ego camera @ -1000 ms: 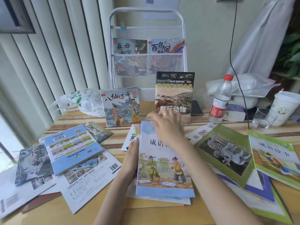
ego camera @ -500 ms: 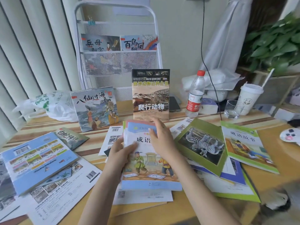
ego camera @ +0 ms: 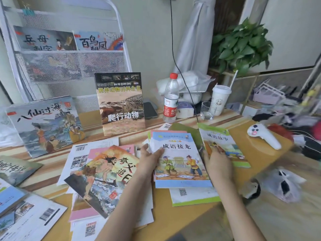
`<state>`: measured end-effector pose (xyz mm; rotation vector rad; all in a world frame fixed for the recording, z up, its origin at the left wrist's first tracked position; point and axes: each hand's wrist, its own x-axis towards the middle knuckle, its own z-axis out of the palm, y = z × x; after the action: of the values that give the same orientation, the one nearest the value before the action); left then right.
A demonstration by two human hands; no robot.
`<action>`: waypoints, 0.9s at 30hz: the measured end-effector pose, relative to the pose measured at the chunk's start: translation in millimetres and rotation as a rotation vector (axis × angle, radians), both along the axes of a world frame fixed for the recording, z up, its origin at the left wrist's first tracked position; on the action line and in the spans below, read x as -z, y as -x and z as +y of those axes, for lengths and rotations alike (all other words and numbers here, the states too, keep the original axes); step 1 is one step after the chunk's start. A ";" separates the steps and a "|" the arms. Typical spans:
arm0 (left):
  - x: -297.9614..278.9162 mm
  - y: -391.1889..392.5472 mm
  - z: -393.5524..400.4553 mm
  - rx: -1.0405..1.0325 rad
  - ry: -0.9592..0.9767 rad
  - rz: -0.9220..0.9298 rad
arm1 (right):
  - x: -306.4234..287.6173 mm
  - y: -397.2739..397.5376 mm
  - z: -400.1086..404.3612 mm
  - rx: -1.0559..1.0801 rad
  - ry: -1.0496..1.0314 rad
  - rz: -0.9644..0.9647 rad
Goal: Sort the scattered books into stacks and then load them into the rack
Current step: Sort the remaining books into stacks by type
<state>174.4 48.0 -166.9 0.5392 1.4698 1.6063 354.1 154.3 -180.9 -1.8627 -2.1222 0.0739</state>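
A small stack of thin books topped by a light-blue one (ego camera: 180, 160) with two cartoon children is held between both hands just above the table. My left hand (ego camera: 149, 160) grips its left edge, thumb on the cover. My right hand (ego camera: 217, 162) grips its right edge. A green-edged book (ego camera: 224, 141) lies just right of it. A pink-edged book with a running figure (ego camera: 104, 174) lies on a pile to the left. The white mesh rack (ego camera: 69, 66) stands at the back left with two books in its upper pocket.
A reptile book (ego camera: 121, 105) and a sea-scene book (ego camera: 45, 126) stand leaning at the rack's foot. A water bottle (ego camera: 171, 100), a glass (ego camera: 206, 110), a lidded cup (ego camera: 220, 100) and a phone (ego camera: 150, 110) stand behind. A white toy (ego camera: 264, 136) lies at the right. More books lie scattered at the left.
Both hands have carried the blue-topped stack to the right, over the zebra book. A pink-edged book that lay under the stack is now uncovered. The view has swung right.
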 end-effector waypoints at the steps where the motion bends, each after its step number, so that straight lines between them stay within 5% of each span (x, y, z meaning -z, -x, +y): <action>1: -0.9 -0.6 -1.9 0.006 -0.028 0.014 | -2.9 3.4 -1.6 -0.007 -0.072 -0.041; 5: -3.3 -1.8 -5.7 0.064 -0.024 0.138 | -11.0 3.6 -4.9 0.017 -0.163 -0.070; 8: 1.7 -0.9 -3.9 0.117 -0.009 0.090 | -14.1 -1.6 -6.8 0.001 -0.313 0.191; 14: -1.7 -3.7 -5.6 0.105 -0.025 0.125 | -36.9 6.6 -31.2 -0.204 -1.024 0.446; 16: -0.6 -2.9 -4.4 0.086 -0.028 0.167 | -43.8 20.1 -56.7 -0.357 -1.107 0.449; 18: -3.0 -3.6 -4.7 0.058 -0.057 0.134 | -37.2 41.7 -83.7 -0.560 -0.945 0.433; 22: -3.9 3.7 -7.2 0.099 -0.114 -0.235 | -10.7 73.2 -114.5 -0.757 -0.509 0.277; 25: -9.2 2.6 -10.7 0.128 -0.080 -0.111 | -21.9 62.8 -106.7 -0.787 -0.286 0.307; 27: -10.2 -1.6 -10.7 0.073 -0.068 -0.043 | -33.5 50.8 -98.1 -0.818 -0.053 0.506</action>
<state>176.0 37.4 -156.6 0.5872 1.3528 1.6057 303.2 56.3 -147.3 -0.7206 -2.2944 0.5875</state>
